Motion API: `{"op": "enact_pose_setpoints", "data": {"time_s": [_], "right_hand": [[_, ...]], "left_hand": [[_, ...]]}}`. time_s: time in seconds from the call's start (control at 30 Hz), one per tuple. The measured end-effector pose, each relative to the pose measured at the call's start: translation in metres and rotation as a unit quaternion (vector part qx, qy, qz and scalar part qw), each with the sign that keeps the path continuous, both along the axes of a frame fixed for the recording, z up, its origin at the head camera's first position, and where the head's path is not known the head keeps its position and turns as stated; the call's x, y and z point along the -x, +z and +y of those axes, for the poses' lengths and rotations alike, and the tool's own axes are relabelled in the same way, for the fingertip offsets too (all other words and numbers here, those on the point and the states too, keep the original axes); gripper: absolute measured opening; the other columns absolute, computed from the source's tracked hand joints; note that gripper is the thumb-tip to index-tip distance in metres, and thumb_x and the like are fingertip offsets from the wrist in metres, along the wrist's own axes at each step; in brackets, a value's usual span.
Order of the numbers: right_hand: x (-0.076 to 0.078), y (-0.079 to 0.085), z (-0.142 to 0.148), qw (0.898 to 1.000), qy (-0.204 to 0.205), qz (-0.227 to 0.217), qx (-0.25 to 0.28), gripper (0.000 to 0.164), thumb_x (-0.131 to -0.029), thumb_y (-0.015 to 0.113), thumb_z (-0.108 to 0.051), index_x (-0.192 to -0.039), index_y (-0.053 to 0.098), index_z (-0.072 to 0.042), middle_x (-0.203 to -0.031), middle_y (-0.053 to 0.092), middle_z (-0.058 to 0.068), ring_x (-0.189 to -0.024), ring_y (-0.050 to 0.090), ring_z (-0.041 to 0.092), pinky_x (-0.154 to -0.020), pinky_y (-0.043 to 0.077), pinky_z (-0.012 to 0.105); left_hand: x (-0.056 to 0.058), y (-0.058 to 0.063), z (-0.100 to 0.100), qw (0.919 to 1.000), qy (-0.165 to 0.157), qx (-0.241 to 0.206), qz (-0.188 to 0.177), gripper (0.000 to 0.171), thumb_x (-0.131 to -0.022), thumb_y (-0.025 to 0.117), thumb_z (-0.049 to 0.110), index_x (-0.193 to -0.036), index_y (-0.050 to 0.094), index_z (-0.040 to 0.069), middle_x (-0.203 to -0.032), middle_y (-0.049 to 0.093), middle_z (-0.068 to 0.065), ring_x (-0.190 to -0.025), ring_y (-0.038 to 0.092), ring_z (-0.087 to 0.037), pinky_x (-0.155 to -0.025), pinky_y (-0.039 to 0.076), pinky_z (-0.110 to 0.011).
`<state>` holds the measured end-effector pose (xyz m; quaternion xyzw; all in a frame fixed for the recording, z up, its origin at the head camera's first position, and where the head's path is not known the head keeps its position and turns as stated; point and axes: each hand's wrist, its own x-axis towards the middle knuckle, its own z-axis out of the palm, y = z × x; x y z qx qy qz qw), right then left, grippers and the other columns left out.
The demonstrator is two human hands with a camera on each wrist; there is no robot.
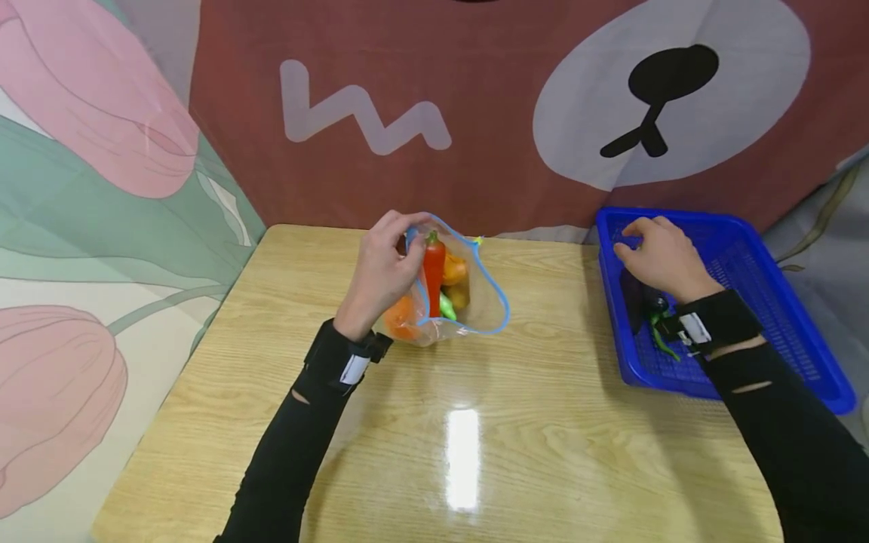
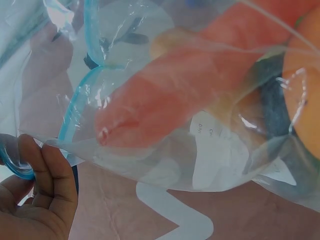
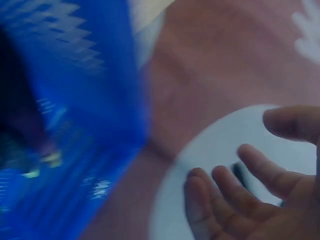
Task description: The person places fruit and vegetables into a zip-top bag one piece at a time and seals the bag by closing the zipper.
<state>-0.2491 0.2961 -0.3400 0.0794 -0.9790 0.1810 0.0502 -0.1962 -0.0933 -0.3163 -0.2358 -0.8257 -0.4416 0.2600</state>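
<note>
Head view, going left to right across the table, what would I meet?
Left hand, upright red pepper, yellow-orange vegetable, blue basket. The clear bag and right hand overlap others, so they're left out.

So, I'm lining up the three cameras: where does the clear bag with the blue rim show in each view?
Head: near the centre, the clear bag on the table, left of the blue basket.
Left wrist: large and close, filling most of the picture's upper part.
Right wrist: not in it; the blue basket is on the left there.
Shared landmark: the brown wall cloth, at the top in the head view, along the bottom in the left wrist, mid-picture in the right wrist.
</note>
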Motion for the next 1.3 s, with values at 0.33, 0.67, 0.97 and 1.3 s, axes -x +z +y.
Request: {"op": "enact_pose_setpoints", "data": {"time_s": [0.33,0.67,0.97,1.3], "right_hand": [[0.027,-0.063,0.058,0.981,0.110,-0.118,-0.105,0.046,-0.071,0.064,-0.004,-0.114,0.056,0.011,-0.111,0.052,0.039,-0.107,0.045,0.055,-0.088,0.038,0.061],[0.014,-0.095,0.064,0.950,0.221,-0.073,-0.208,0.057,-0.064,0.061,0.011,-0.121,0.056,0.010,-0.129,0.042,0.036,-0.115,0.036,0.060,-0.087,0.036,0.066],[0.003,-0.099,0.067,0.926,0.264,0.010,-0.270,0.046,-0.068,0.072,0.008,-0.113,0.063,0.003,-0.117,0.056,0.026,-0.109,0.048,0.049,-0.082,0.041,0.063],[-0.005,-0.085,0.079,0.935,0.260,0.007,-0.241,0.041,-0.065,0.081,-0.006,-0.101,0.062,-0.005,-0.091,0.063,0.013,-0.083,0.059,0.037,-0.069,0.047,0.052]], "left_hand": [[0.000,0.000,-0.003,1.0000,0.003,0.005,-0.007,0.028,-0.087,0.052,-0.002,-0.110,0.067,-0.002,-0.079,0.048,-0.005,-0.064,0.045,-0.017,-0.056,0.036,-0.025],[0.000,-0.001,-0.004,0.9999,0.003,0.008,-0.007,0.027,-0.087,0.052,-0.002,-0.110,0.067,-0.002,-0.079,0.048,-0.005,-0.064,0.045,-0.014,-0.056,0.037,-0.025],[-0.002,-0.002,-0.003,0.9999,0.001,0.011,-0.003,0.027,-0.088,0.052,-0.001,-0.111,0.067,-0.002,-0.079,0.048,-0.004,-0.064,0.044,-0.013,-0.056,0.037,-0.025],[-0.001,0.000,-0.001,0.9999,0.003,0.012,0.002,0.027,-0.086,0.053,-0.002,-0.109,0.068,-0.002,-0.079,0.049,-0.005,-0.064,0.045,-0.014,-0.056,0.038,-0.025]]}}
